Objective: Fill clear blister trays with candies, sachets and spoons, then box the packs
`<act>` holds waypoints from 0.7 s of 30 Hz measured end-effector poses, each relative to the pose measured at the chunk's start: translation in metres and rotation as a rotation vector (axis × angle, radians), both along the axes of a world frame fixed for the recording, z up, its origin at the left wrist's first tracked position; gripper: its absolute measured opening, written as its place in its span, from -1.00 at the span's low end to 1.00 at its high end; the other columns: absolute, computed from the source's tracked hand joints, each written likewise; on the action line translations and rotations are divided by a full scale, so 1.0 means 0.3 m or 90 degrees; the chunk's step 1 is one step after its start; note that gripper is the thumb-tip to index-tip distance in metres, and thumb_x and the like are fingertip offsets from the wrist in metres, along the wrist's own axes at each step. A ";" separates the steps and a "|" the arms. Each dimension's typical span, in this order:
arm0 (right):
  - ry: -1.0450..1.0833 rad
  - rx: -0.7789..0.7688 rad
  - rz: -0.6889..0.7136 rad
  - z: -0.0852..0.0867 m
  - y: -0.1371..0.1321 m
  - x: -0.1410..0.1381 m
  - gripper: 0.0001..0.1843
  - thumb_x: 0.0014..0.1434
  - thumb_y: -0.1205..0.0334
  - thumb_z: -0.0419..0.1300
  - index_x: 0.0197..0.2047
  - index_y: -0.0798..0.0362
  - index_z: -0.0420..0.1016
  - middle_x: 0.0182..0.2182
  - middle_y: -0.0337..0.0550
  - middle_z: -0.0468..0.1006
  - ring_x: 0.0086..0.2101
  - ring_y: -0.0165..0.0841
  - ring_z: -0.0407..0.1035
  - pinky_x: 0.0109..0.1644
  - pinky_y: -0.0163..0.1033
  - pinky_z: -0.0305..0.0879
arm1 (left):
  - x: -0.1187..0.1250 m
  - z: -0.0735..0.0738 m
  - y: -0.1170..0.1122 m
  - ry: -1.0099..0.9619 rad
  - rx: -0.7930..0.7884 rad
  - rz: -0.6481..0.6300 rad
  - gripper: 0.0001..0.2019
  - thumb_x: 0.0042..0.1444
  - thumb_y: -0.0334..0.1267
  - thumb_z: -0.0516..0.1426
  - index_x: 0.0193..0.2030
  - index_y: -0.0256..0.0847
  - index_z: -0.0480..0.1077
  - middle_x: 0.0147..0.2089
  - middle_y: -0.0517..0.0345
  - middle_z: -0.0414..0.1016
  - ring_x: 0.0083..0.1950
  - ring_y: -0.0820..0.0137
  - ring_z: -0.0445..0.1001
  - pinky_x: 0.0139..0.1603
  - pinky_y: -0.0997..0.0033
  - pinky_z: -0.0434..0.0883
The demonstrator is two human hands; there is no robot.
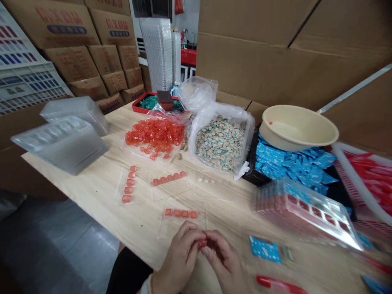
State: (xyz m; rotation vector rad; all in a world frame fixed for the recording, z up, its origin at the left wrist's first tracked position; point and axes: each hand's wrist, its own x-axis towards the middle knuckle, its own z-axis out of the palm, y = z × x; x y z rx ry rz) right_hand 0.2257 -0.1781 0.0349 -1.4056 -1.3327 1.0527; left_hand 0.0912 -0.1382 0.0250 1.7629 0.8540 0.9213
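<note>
Left hand [179, 257] and right hand [222, 261] hold a red candy [202, 244] in closed grip, fingers [192, 237] mostly hiding it.

We are counting one left hand [179, 259], one right hand [222, 263] and one red candy [202, 244] between them; three rows of red candies [168, 179] on the worktop [92, 192], holding five, five and four pieces; one bowl [298, 126]; three clear bags [222, 141].

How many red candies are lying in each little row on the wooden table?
Left row: 5
Middle row: 5
Front row: 4
Total: 14
</note>
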 end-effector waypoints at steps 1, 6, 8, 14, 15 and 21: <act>0.004 -0.012 -0.017 -0.005 0.001 0.000 -0.80 0.07 0.24 0.07 -0.19 0.02 0.36 -0.35 -0.14 0.46 -0.34 -0.38 0.37 -0.28 -0.33 0.32 | 0.000 0.001 0.005 0.013 0.019 -0.009 -0.80 0.09 -0.45 -0.09 -0.24 -0.19 0.30 -0.30 0.09 0.28 -0.23 0.42 0.30 -0.24 0.41 0.33; -0.004 -0.057 -0.048 -0.021 0.020 -0.009 -0.77 0.06 0.19 0.08 -0.19 0.05 0.39 -0.35 -0.11 0.50 -0.37 -0.34 0.40 -0.32 -0.31 0.35 | 0.001 -0.019 0.018 0.109 0.108 0.007 -0.70 0.07 -0.48 -0.08 -0.08 -0.20 0.27 -0.19 0.03 0.37 -0.16 0.37 0.33 -0.14 0.32 0.34; -0.011 -0.062 -0.063 -0.019 0.033 -0.012 -0.77 0.06 0.19 0.08 -0.19 0.05 0.38 -0.33 -0.10 0.50 -0.35 -0.34 0.40 -0.31 -0.30 0.35 | 0.002 -0.033 0.022 0.141 0.116 0.029 -0.69 0.07 -0.46 -0.08 -0.04 -0.18 0.26 -0.16 0.03 0.38 -0.12 0.36 0.33 -0.09 0.30 0.32; -0.287 0.023 0.005 -0.027 0.113 0.047 -0.80 0.12 0.24 0.00 -0.23 0.06 0.38 -0.37 -0.08 0.45 -0.34 -0.32 0.35 -0.27 -0.23 0.30 | -0.013 -0.026 0.085 0.290 0.077 0.053 -0.62 0.09 -0.42 -0.11 0.08 -0.17 0.11 -0.04 0.03 0.31 -0.03 0.33 0.26 -0.04 0.25 0.25; -0.358 0.040 0.036 -0.036 0.132 0.062 -0.80 0.13 0.26 -0.02 -0.24 0.06 0.39 -0.36 -0.07 0.44 -0.33 -0.31 0.34 -0.26 -0.22 0.29 | -0.017 -0.022 0.104 0.335 0.099 0.033 -0.66 0.09 -0.41 -0.08 0.03 -0.13 0.18 -0.05 0.06 0.31 -0.03 0.32 0.24 -0.03 0.22 0.23; -0.590 0.075 0.219 -0.095 0.208 0.084 -0.79 0.13 0.36 -0.02 -0.31 0.04 0.43 -0.40 -0.10 0.42 -0.34 -0.33 0.30 -0.26 -0.24 0.25 | -0.013 -0.039 0.181 0.480 0.149 -0.056 -0.86 0.08 -0.36 -0.02 -0.24 -0.13 0.32 -0.25 0.18 0.35 -0.16 0.36 0.23 -0.10 0.27 0.17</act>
